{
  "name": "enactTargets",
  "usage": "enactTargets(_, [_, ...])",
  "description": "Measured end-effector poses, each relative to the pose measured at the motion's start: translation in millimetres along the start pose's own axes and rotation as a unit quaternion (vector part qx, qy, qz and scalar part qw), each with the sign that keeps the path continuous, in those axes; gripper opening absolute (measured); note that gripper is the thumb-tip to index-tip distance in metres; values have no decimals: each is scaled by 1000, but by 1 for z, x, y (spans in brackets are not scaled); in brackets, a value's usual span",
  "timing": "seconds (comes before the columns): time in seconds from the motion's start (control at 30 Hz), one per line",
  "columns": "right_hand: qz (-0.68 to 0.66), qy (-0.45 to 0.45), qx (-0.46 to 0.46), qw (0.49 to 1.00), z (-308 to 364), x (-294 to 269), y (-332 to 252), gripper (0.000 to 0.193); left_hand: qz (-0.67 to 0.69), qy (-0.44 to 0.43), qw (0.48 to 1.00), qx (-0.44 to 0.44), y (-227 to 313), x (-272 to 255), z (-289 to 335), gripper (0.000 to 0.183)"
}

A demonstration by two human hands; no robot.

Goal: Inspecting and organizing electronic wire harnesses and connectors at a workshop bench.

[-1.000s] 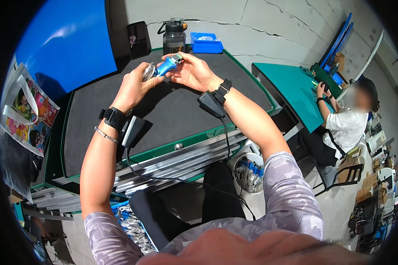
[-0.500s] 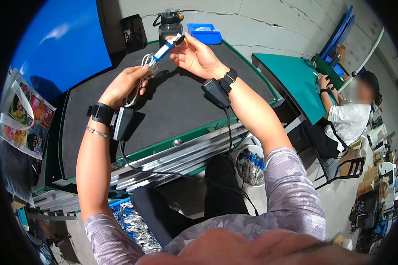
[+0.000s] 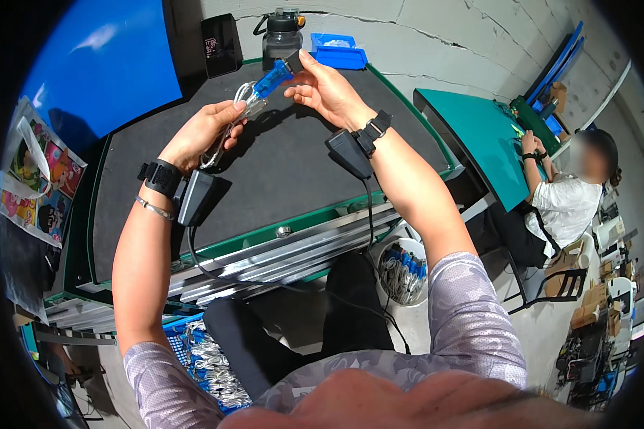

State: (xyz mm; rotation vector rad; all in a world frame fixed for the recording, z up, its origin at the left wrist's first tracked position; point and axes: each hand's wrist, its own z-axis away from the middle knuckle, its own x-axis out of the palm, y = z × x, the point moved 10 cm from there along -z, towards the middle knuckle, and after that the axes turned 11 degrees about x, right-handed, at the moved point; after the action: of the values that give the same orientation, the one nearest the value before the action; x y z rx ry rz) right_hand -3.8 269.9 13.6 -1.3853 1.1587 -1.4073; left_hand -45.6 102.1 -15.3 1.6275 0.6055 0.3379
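Over the dark work mat (image 3: 300, 168), both of my hands hold one coiled grey cable with a translucent blue connector (image 3: 270, 80). My left hand (image 3: 202, 136) pinches the coil and a clear piece beside it between thumb and fingers. My right hand (image 3: 327, 89) grips the black end piece (image 3: 294, 61) at the connector's far tip with thumb and forefinger; its other fingers curl loosely. The connector slants up to the right between the hands. Whether the black piece is fully seated on the connector, I cannot tell. Black straps with small boxes sit on both wrists.
Behind the mat stand a dark bottle (image 3: 282, 39), a black display (image 3: 220, 46) and a blue tray (image 3: 338, 57). A white bucket (image 3: 402, 293) and a blue basket (image 3: 177, 348), both with similar cables, flank my legs. Right, a person (image 3: 565, 193) works at a green table (image 3: 472, 136).
The connector has been turned: its white face showed before, and now its blue side does. Both hands keep their hold. The view has shifted slightly.
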Motion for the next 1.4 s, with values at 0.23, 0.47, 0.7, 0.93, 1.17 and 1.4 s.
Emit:
enactTargets(0.23, [55, 44, -10, 997, 2, -4, -3, 42, -41, 20, 998, 47, 8, -6, -3, 35])
enactTargets(0.47, [60, 49, 3, 997, 4, -6, 0, 43, 24, 52, 997, 54, 9, -12, -4, 32])
enactTargets(0.7, [-2, -15, -18, 1000, 2, 6, -3, 54, -43, 81, 990, 103, 28, -11, 2, 29])
enactTargets(0.93, [-21, -27, -18, 999, 0, 3, -4, 57, -199, 105, 955, 191, 46, -17, 1, 51])
enactTargets(1.17, [10, -75, -14, 997, 6, 18, -6, 62, -331, 82, 920, 192, 51, -12, 3, 37])
enactTargets(1.4, [38, -35, 27, 998, 2, 9, 8, 42, -340, 71, 922, 173, 46, -8, 2, 35])
